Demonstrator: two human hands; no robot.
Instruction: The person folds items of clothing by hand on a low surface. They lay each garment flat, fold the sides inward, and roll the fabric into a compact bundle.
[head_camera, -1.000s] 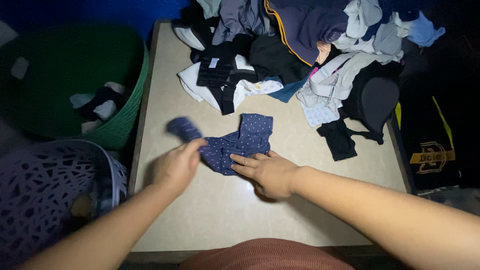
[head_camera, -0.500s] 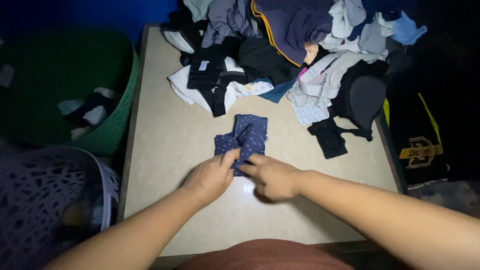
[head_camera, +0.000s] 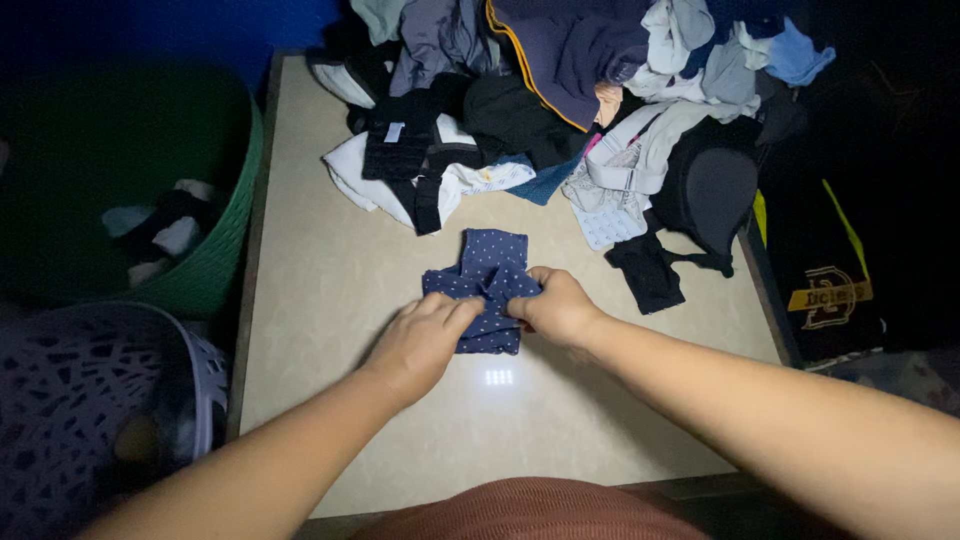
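Observation:
A small navy garment with white dots lies partly folded on the beige table. My left hand rests on its lower left part, fingers pressing the cloth flat. My right hand pinches a fold at the garment's right edge. Both hands meet over the near half of the garment; its far half shows beyond my fingers.
A heap of mixed clothes covers the table's far side, with a black piece lying loose at the right. A green basket with a few items stands left, and a pale perforated basket sits at the near left.
The garment's left flap, spread out a second ago, has been folded inward. My left hand moved right onto the garment and my right hand shifted up to its right edge.

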